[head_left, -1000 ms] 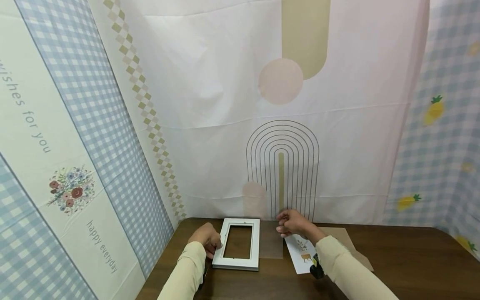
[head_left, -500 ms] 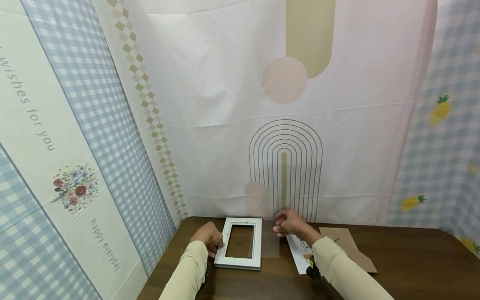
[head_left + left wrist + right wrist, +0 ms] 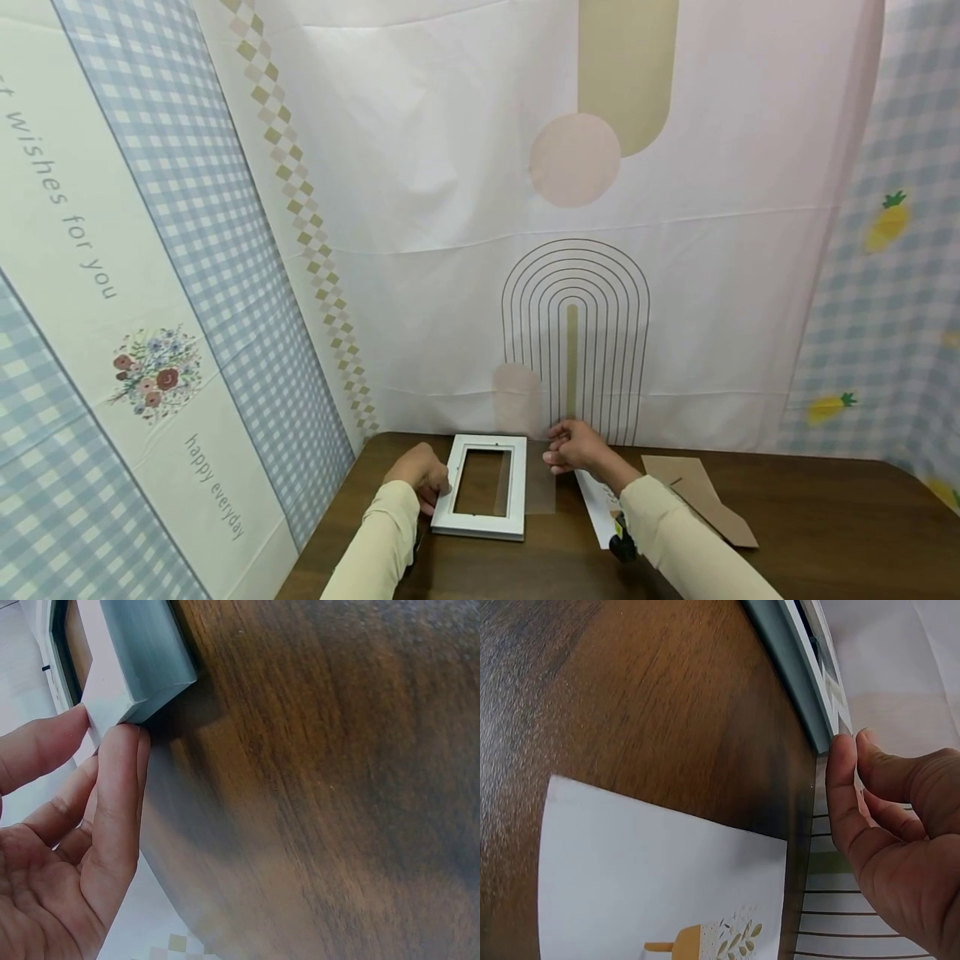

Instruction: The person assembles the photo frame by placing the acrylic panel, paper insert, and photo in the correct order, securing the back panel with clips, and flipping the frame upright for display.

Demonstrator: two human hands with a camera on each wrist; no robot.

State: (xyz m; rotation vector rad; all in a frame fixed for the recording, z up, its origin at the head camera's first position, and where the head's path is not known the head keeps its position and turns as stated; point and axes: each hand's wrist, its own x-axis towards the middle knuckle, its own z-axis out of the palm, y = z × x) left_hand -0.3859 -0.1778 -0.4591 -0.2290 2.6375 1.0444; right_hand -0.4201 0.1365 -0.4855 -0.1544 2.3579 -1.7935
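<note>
A white picture frame (image 3: 516, 492) lies on the table. My left hand (image 3: 417, 475) grips its left side; in the left wrist view, the thumb (image 3: 56, 742) rests on the face and the fingers curl by the underside. A thin clear sheet (image 3: 541, 492) overlaps the frame's right side, and its left edge shows inside the opening. Thumb and forefinger of my right hand (image 3: 581, 450) pinch this sheet near its far right corner, just right of the frame. Below the right wrist lies a white card (image 3: 596, 510), printed with a plant and orange shape, partly hidden by the arm.
A brown cardboard backing (image 3: 697, 492) with a pointed end lies on the dark wooden table (image 3: 825, 517), right of the card and partly behind the right sleeve. Patterned cloth (image 3: 420, 317) hangs behind the table's back edge and along both sides.
The right hand has moved a little left, bringing the clear sheet further over the frame; its edge now shows within the opening. The left hand keeps its grip. The head view has shifted slightly.
</note>
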